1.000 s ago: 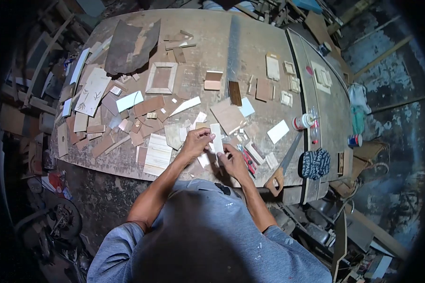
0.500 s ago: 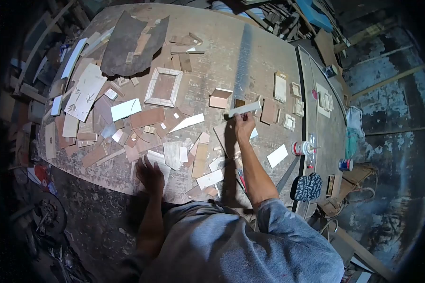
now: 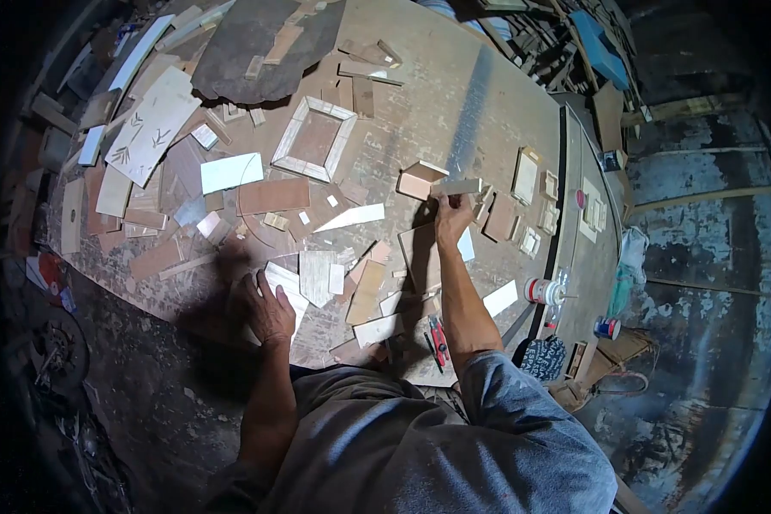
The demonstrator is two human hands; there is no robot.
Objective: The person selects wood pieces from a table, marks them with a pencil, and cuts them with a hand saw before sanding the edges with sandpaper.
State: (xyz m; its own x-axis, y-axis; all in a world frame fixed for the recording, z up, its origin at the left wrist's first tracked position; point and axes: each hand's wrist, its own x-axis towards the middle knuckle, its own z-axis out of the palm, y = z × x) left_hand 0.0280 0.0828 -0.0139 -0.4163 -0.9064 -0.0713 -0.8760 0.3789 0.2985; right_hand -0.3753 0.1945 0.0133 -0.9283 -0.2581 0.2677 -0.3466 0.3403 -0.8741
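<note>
Between the fingers of my right hand point(image 3: 454, 218) is a small flat wood strip point(image 3: 457, 187), held close to the right edge of an L-shaped wooden piece point(image 3: 421, 180). Whether the strip touches that piece I cannot tell. My left hand point(image 3: 270, 310) rests with fingers spread near the front edge, beside a pale board point(image 3: 288, 291). Just right of the held strip lies a brown wood block point(image 3: 499, 218). A white-streaked square frame point(image 3: 314, 139) lies further back, left of the L-shaped piece.
Wood scraps cover the left of the worktable point(image 3: 420, 77), around a white panel point(image 3: 231, 173). Red-handled pliers point(image 3: 439, 343) lie near the front edge. Small wooden frames point(image 3: 527, 240), a glue tub point(image 3: 540, 291) and a patterned cloth item point(image 3: 541, 357) are at the right.
My right hand has brought the strip left, toward the L-shaped piece. My left hand has shifted slightly off the pale board. The whole view has turned a little, uncovering the red-handled pliers.
</note>
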